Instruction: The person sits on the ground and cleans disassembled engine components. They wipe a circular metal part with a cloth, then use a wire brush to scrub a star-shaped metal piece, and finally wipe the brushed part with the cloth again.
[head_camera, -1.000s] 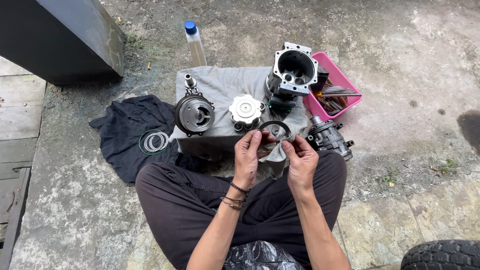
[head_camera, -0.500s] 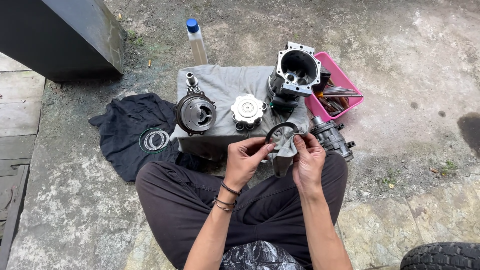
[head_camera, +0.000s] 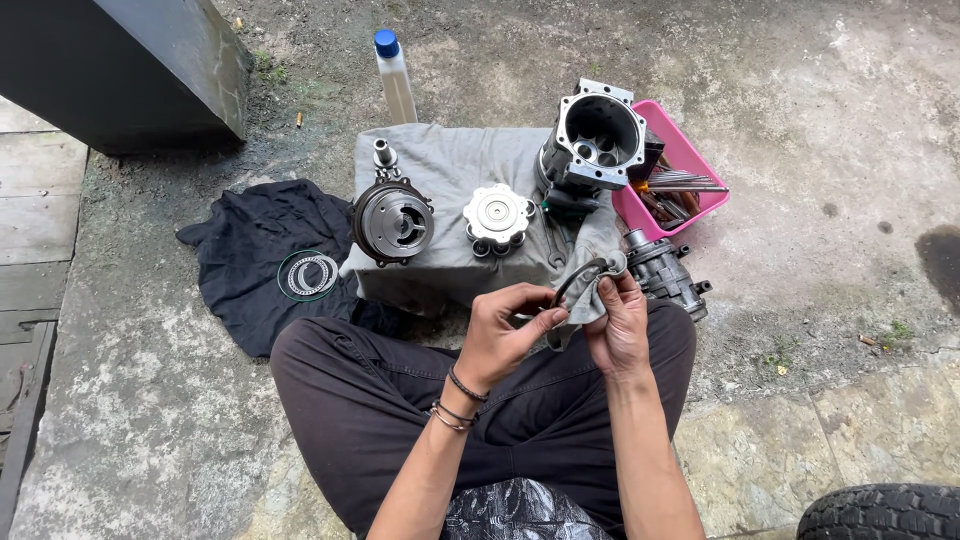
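My left hand (head_camera: 508, 330) pinches the near side of a thin dark ring (head_camera: 578, 277), held up over my lap. My right hand (head_camera: 618, 318) grips a small grey rag (head_camera: 600, 298) wrapped around the ring's far side. Both hands sit just in front of a block draped in grey cloth (head_camera: 455, 165). On the cloth stand a round dark pump-like part with a shaft (head_camera: 392, 218), a silver lobed disc (head_camera: 497, 213) and a hollow metal housing (head_camera: 595, 140).
A black cloth (head_camera: 255, 250) with thin rings (head_camera: 308, 274) lies on the ground at left. A pink tray (head_camera: 690, 170) of tools and a metal assembly (head_camera: 665, 275) are at right. A blue-capped bottle (head_camera: 394, 78) stands behind. A tyre (head_camera: 880, 512) is bottom right.
My hands have shifted slightly right and nearer to me with the ring; the right hand's rag has moved along the ring. The camera view has drifted a little.
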